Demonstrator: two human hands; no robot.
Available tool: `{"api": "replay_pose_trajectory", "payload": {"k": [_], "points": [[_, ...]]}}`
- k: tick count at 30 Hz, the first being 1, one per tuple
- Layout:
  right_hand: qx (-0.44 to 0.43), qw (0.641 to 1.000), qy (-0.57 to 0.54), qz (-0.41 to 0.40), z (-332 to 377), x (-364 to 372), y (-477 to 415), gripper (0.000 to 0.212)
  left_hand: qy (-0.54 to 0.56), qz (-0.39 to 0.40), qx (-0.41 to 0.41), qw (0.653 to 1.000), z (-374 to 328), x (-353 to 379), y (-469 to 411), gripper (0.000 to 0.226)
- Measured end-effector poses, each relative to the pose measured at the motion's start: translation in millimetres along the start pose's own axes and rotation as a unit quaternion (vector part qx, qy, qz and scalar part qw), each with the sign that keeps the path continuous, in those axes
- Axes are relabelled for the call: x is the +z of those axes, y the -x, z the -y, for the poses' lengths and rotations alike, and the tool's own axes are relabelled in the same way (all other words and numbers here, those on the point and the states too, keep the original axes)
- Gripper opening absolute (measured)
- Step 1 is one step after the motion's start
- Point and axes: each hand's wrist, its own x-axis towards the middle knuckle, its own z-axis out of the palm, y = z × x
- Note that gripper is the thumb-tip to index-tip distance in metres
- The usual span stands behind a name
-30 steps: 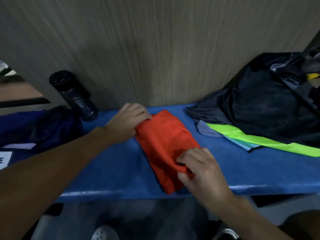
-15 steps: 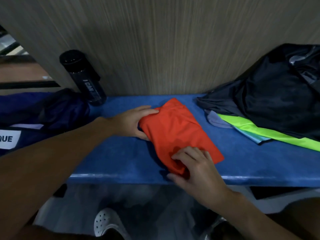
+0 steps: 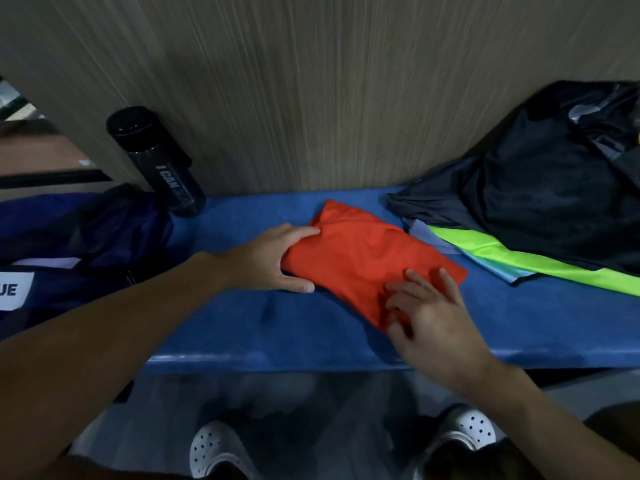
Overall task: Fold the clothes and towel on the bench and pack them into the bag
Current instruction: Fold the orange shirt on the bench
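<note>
A folded orange garment point(image 3: 363, 258) lies slanted on the blue bench point(image 3: 242, 323). My left hand point(image 3: 266, 261) grips its left end, index finger on top, thumb along the near edge, the other fingers hidden under the cloth. My right hand point(image 3: 429, 313) rests on the near right corner with spread, nearly straight fingers. On the right lies a pile of dark clothes point(image 3: 540, 202) over a neon-green and light-blue garment point(image 3: 491, 254). A navy bag point(image 3: 86, 237) with a white label sits at the left end of the bench.
A black bottle point(image 3: 156, 161) stands against the wood-grain wall point(image 3: 311, 98) behind the bag. The bench's front edge runs just below my right hand. Two white perforated shoes point(image 3: 214, 452) show on the floor beneath.
The orange garment has turned flatter and more crosswise on the bench. My right hand's fingers have straightened from a pinch and slid toward the right corner. The left hand stays at the left end.
</note>
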Motion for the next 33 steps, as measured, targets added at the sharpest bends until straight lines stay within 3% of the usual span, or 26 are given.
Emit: {"api": "replay_pose_trajectory", "payload": {"k": [3, 6, 10, 14, 18, 20, 24, 26, 29, 33], "points": [[0.033, 0.999, 0.031, -0.016, -16.2, -10.2, -3.1, 0.037, -0.001, -0.015, -0.002, 1.000, -12.2, 1.3, 7.0, 0.101], [0.011, 0.999, 0.048, -0.014, -18.2, -14.2, 0.2, 0.043, -0.144, -0.116, 0.094, 0.978, -22.5, 7.1, 8.6, 0.097], [-0.026, 0.997, 0.064, 0.031, -23.3, -11.6, 5.8, 0.050, -0.183, -0.156, 0.205, 0.949, -28.5, 9.3, 5.7, 0.063], [-0.004, 0.998, -0.002, -0.057, -29.1, -17.7, 2.3, 0.036, -0.175, -0.157, 0.204, 0.950, -20.5, 4.1, 1.2, 0.048], [-0.005, 0.986, -0.018, -0.163, -30.9, -33.4, -10.6, 0.030, -0.178, -0.264, 0.199, 0.927, -25.2, -9.0, -11.8, 0.033], [-0.020, 0.986, 0.019, -0.166, -27.9, -38.2, -12.2, 0.025, -0.160, -0.303, 0.190, 0.920, -29.1, -7.4, -15.1, 0.029], [-0.031, 0.997, 0.063, -0.037, -23.3, -27.5, -2.7, 0.027, -0.150, -0.186, 0.170, 0.956, -15.5, 17.1, -6.2, 0.031], [-0.012, 0.998, 0.060, 0.009, -26.2, -23.8, -1.1, 0.028, -0.119, -0.166, 0.143, 0.968, -13.5, 15.9, -1.0, 0.042], [0.008, 0.998, 0.048, 0.027, -25.9, -25.6, -0.5, 0.029, -0.119, -0.161, 0.133, 0.971, -26.3, 2.2, 1.6, 0.066], [0.049, 0.999, 0.006, -0.001, -14.1, -27.8, -4.1, 0.051, -0.113, -0.179, 0.139, 0.967, -51.9, -7.2, -17.2, 0.059]]}}
